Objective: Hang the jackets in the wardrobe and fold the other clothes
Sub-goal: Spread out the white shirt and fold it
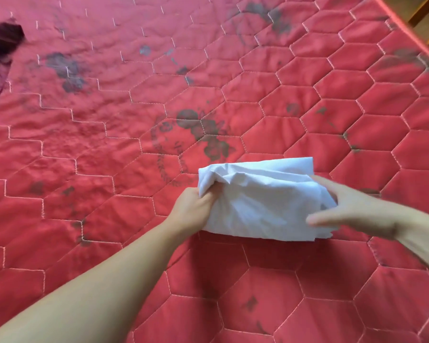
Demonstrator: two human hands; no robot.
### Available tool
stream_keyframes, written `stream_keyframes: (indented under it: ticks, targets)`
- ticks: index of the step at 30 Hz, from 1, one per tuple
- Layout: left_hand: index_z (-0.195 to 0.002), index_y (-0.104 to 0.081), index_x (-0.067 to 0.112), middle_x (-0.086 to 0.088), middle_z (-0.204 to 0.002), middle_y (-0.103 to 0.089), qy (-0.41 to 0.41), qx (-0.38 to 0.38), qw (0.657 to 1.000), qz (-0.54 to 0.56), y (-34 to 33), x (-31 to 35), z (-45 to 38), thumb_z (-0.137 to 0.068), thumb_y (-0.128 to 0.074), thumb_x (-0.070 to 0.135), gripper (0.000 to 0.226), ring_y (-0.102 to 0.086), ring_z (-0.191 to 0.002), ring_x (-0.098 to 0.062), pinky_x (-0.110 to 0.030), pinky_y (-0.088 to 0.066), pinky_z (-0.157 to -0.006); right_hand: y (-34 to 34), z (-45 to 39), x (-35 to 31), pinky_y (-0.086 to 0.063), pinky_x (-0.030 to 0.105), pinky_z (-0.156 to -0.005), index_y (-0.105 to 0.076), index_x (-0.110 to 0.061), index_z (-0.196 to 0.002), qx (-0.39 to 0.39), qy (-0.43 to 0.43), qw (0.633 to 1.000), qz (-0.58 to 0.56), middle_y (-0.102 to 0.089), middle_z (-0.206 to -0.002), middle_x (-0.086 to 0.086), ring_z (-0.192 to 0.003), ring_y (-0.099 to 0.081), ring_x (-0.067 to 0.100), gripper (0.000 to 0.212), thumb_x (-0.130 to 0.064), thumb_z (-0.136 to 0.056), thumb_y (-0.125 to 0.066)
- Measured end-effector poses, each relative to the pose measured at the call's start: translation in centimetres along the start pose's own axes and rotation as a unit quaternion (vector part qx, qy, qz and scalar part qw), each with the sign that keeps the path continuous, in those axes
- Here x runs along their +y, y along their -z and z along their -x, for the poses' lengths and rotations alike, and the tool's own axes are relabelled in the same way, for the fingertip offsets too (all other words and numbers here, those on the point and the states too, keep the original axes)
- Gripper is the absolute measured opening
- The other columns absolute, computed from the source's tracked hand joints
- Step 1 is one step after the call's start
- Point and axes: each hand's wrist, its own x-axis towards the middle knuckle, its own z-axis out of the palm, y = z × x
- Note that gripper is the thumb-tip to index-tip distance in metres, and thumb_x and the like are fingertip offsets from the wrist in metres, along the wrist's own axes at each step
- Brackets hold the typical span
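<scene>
White crumpled garment (260, 199), folded bundle, gripped by left hand (192, 209), right hand (352, 206).

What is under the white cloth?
The red quilted bedspread lies under the folded white cloth. The left hand grips it, the right hand holds it. Anything beneath is covered.

open quilt (109, 144) all round, maroon cloth (0, 53) far-left

Two bare forearms, sleeveless to the frame edge; ringless hands (193, 206).
</scene>
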Motion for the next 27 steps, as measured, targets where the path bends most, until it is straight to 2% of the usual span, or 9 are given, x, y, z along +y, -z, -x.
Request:
stream_keyframes:
  ticks: [2, 6, 9, 12, 18, 22, 23, 24, 27]
  targets:
    - [-0.038, -0.048, 0.026, 0.017, -0.041, -0.039, 0.031, 0.005, 0.999, 0.03, -0.1, 0.1, -0.3, -0.094, -0.047, 0.053, 0.063, -0.034, -0.042, -0.003, -0.019, -0.029, -0.042, -0.9, -0.5, 1.3, -0.053, 0.017, -0.066, -0.061, -0.047, -0.113, 0.065, 0.015, 0.997, 0.036, -0.073, -0.102, -0.01, -0.089, -0.069, 0.003, 0.052, -0.015, -0.074, -0.074]
    - [-0.06, -0.064, 0.017, 0.013, -0.053, -0.063, 0.099, 0.03, 0.992, 0.067, 0.2, 0.7, -1.0, -0.087, -0.038, 0.071, 0.066, -0.057, -0.048, 0.001, -0.017, -0.044, -0.045, -0.6, -2.2, 2.5, -0.054, 0.027, -0.064, -0.072, -0.016, -0.094, 0.189, -0.01, 0.981, -0.045, -0.075, -0.086, 0.004, -0.075, -0.068, 0.011, 0.007, -0.017, -0.088, -0.067]
    - [-0.069, -0.061, 0.016, 0.005, -0.072, -0.065, 0.146, 0.078, 0.985, 0.049, 0.0, 0.7, -2.4, -0.087, -0.034, 0.073, 0.066, -0.061, -0.067, -0.009, -0.026, -0.043, -0.054, -0.6, -4.2, 2.6, -0.043, 0.016, -0.05, -0.065, -0.01, -0.073, 0.267, -0.028, 0.963, -0.016, -0.063, -0.061, -0.008, -0.054, -0.055, 0.003, 0.021, -0.024, -0.09, -0.066]
    - [-0.068, -0.056, 0.013, 0.001, -0.073, -0.059, 0.164, 0.106, 0.98, -0.021, -0.4, 0.8, -3.7, -0.089, -0.035, 0.07, 0.065, -0.056, -0.066, -0.015, -0.027, -0.035, -0.053, -1.3, -6.8, 3.0, -0.025, 0.024, -0.04, -0.037, -0.021, -0.051, 0.348, -0.082, 0.933, 0.036, -0.033, -0.044, -0.012, -0.04, -0.031, 0.008, 0.049, -0.034, -0.091, -0.063]
    - [-0.047, -0.042, 0.01, -0.001, -0.048, -0.044, 0.083, 0.236, 0.955, -0.158, 2.9, 0.1, -3.8, -0.093, -0.046, 0.052, 0.063, -0.046, -0.061, -0.03, -0.034, -0.03, -0.054, 0.8, -7.5, 2.5, -0.027, 0.037, -0.049, -0.039, -0.017, -0.047, 0.415, -0.109, 0.871, 0.24, -0.041, -0.049, 0.002, -0.061, -0.046, 0.029, 0.058, -0.05, -0.093, -0.049]
    - [-0.089, -0.061, 0.02, -0.003, -0.087, -0.063, 0.107, 0.265, 0.956, 0.072, -0.4, 2.3, -1.7, -0.083, -0.051, 0.067, 0.048, -0.059, -0.082, -0.021, -0.031, -0.031, -0.063, 0.5, -7.5, 2.2, -0.038, 0.037, -0.061, -0.047, -0.018, -0.054, 0.41, -0.163, 0.846, 0.3, -0.054, -0.064, 0.008, -0.075, -0.056, 0.036, 0.057, -0.063, -0.088, -0.041]
    - [-0.104, -0.061, 0.016, -0.01, -0.098, -0.063, 0.135, 0.228, 0.958, 0.111, -1.8, 3.1, -1.5, -0.08, -0.053, 0.07, 0.061, -0.061, -0.09, -0.023, -0.035, -0.047, -0.073, 0.2, -7.5, 2.1, -0.041, 0.037, -0.064, -0.05, -0.018, -0.058, 0.417, -0.174, 0.837, 0.308, -0.059, -0.072, 0.011, -0.079, -0.058, 0.037, 0.056, -0.065, -0.087, -0.041]
    - [-0.115, -0.058, 0.011, -0.015, -0.106, -0.061, 0.165, 0.19, 0.959, 0.13, -3.2, 3.8, -1.2, -0.077, -0.055, 0.073, 0.073, -0.06, -0.097, -0.027, -0.033, -0.041, -0.095, -0.1, -7.4, 2.1, -0.044, 0.039, -0.067, -0.052, -0.018, -0.064, 0.433, -0.175, 0.828, 0.311, -0.062, -0.082, 0.013, -0.085, -0.059, 0.038, 0.053, -0.065, -0.085, -0.042]
    - [-0.125, -0.049, 0.01, -0.009, -0.122, -0.057, 0.215, 0.174, 0.955, 0.103, -5.5, 4.5, -1.1, -0.075, -0.058, 0.073, 0.081, -0.057, -0.109, -0.03, -0.036, -0.045, -0.087, -1.4, -7.0, 2.2, -0.041, 0.046, -0.088, -0.054, -0.019, -0.096, 0.509, -0.18, 0.803, 0.254, -0.052, -0.114, 0.012, -0.109, -0.049, 0.037, 0.045, -0.062, -0.083, -0.053]
